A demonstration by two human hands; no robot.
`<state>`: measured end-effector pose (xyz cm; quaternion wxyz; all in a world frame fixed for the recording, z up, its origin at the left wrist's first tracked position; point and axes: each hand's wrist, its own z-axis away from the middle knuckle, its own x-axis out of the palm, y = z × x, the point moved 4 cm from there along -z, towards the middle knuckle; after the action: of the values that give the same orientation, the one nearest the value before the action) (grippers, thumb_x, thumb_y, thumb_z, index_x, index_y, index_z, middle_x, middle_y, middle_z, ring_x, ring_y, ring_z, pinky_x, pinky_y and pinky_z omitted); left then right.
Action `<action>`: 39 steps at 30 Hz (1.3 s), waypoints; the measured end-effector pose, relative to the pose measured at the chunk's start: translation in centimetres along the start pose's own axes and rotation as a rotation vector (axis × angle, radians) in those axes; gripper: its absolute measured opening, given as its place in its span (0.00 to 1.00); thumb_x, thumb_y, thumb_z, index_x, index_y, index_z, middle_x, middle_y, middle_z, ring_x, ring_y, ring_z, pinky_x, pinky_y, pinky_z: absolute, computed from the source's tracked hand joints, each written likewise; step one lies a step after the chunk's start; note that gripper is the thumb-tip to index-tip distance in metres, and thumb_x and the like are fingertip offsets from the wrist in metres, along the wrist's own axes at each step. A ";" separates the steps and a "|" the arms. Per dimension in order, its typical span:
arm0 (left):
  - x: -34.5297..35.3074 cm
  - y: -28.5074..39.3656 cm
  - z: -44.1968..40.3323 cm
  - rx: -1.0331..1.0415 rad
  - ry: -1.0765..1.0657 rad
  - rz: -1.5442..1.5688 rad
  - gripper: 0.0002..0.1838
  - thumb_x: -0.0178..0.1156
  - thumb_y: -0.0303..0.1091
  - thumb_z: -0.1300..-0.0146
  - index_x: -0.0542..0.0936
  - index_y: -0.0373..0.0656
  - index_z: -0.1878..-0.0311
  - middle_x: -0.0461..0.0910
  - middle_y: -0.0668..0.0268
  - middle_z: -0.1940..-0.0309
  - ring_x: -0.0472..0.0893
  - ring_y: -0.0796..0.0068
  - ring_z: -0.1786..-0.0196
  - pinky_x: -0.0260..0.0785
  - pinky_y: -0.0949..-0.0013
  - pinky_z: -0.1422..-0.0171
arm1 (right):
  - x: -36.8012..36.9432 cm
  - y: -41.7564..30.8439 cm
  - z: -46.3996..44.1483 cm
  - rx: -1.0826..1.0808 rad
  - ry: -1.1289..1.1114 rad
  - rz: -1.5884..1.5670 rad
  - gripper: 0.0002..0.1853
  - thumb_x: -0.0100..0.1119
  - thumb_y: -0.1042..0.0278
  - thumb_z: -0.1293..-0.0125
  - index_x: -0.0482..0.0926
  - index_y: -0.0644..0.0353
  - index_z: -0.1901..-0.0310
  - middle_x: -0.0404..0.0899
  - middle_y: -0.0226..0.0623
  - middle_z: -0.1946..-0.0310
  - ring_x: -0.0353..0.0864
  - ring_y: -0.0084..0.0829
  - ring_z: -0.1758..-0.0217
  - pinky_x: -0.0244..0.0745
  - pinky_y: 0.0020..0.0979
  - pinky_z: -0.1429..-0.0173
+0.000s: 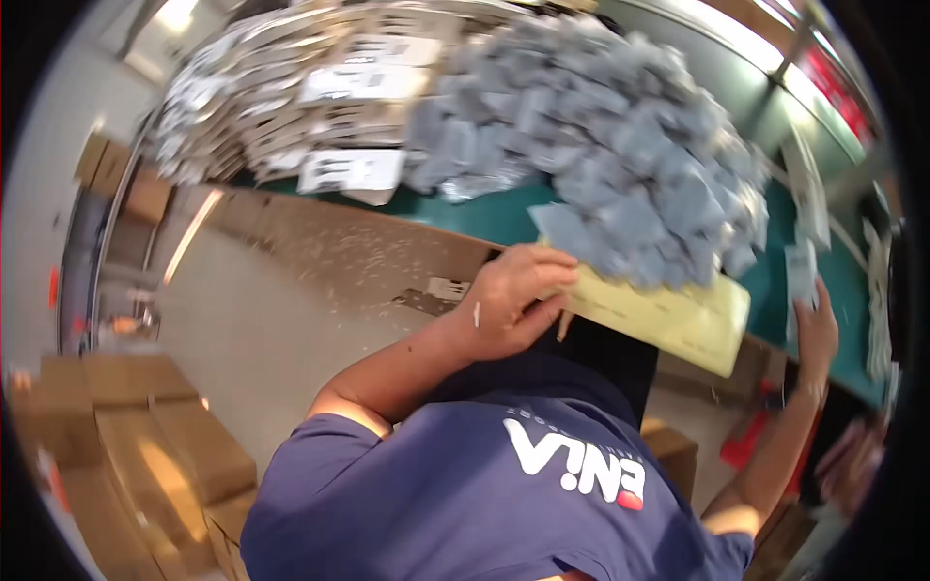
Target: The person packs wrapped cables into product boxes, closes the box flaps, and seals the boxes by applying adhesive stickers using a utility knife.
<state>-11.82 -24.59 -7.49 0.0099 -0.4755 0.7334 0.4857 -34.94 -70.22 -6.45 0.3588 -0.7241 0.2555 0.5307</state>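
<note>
left grip (518,300) pinches the left end of yellow board (668,320) | board light, fairly stiff by look; edge hold suits | right grip (818,324) at pale packet (801,276), pinch unclear: cannot tell | grey pouches (620,145) crowd beyond left grip | board overhangs tabletop (465,215) edge; green strip shows left of right grip

Two hands (511,302), one yellow sheet (668,320)
</note>
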 end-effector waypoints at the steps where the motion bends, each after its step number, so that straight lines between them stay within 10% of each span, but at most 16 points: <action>1: -2.4 -0.7 0.2 0.043 0.144 -0.155 0.16 0.62 0.20 0.45 0.78 0.39 0.51 0.79 0.57 0.48 0.78 0.62 0.55 0.72 0.67 0.52 | -1.1 -0.8 0.9 -0.120 0.117 0.228 0.25 0.62 0.61 0.35 0.74 0.56 0.36 0.81 0.40 0.47 0.79 0.36 0.49 0.73 0.31 0.47; 5: -12.3 -2.8 1.7 0.061 0.451 -0.732 0.19 0.56 0.20 0.46 0.77 0.37 0.49 0.79 0.57 0.47 0.77 0.59 0.44 0.68 0.60 0.36 | -3.8 -5.6 5.5 -0.274 0.344 -0.098 0.20 0.61 0.65 0.33 0.77 0.61 0.42 0.81 0.34 0.50 0.78 0.33 0.53 0.72 0.29 0.47; 7: -16.6 -4.0 2.0 -0.052 0.404 -0.978 0.26 0.59 0.24 0.47 0.75 0.39 0.42 0.77 0.58 0.42 0.72 0.57 0.36 0.63 0.56 0.31 | -2.6 -7.8 7.1 -0.236 0.007 -0.405 0.13 0.60 0.72 0.35 0.79 0.63 0.49 0.81 0.34 0.53 0.77 0.32 0.54 0.71 0.30 0.48; 17: -21.3 -9.9 1.2 -0.278 -0.124 -1.016 0.36 0.70 0.30 0.51 0.72 0.44 0.35 0.75 0.61 0.40 0.70 0.55 0.35 0.61 0.57 0.32 | -0.7 -17.6 10.0 -0.218 -0.249 -0.794 0.07 0.60 0.78 0.41 0.81 0.65 0.60 0.78 0.27 0.68 0.67 0.20 0.69 0.64 0.19 0.63; 28: -21.8 -9.9 4.0 -0.096 0.227 -1.042 0.39 0.71 0.28 0.51 0.68 0.41 0.33 0.70 0.52 0.40 0.72 0.52 0.41 0.64 0.59 0.37 | 0.9 -23.3 4.7 -0.224 -0.030 -0.720 0.09 0.64 0.72 0.39 0.81 0.65 0.59 0.76 0.26 0.71 0.69 0.19 0.69 0.66 0.20 0.62; 32: -20.3 -5.7 3.4 0.095 0.290 -1.059 0.42 0.74 0.31 0.52 0.66 0.42 0.32 0.69 0.54 0.38 0.73 0.57 0.42 0.66 0.61 0.39 | 1.7 -26.1 3.4 -0.415 0.050 -0.148 0.13 0.66 0.64 0.41 0.80 0.63 0.59 0.81 0.34 0.67 0.75 0.32 0.69 0.72 0.29 0.61; 35: -17.4 -4.9 4.8 -0.154 0.472 -0.502 0.47 0.78 0.35 0.55 0.63 0.40 0.32 0.72 0.55 0.39 0.75 0.62 0.44 0.68 0.62 0.40 | 1.1 -26.7 4.0 -0.428 0.007 -0.257 0.12 0.66 0.68 0.42 0.79 0.65 0.60 0.79 0.32 0.69 0.74 0.28 0.69 0.70 0.26 0.62; 39: -8.5 -3.6 4.3 -0.369 0.204 0.834 0.59 0.84 0.42 0.70 0.63 0.32 0.32 0.78 0.44 0.46 0.81 0.55 0.46 0.72 0.55 0.37 | 0.9 -25.8 5.0 -0.363 -0.071 -0.472 0.11 0.66 0.74 0.43 0.78 0.65 0.59 0.78 0.29 0.70 0.72 0.23 0.70 0.68 0.22 0.64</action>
<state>-6.58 -15.94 -8.27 -0.3428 -0.1792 0.7607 0.5213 -18.23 -50.49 -1.82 0.3457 -0.7967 -0.0319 0.4946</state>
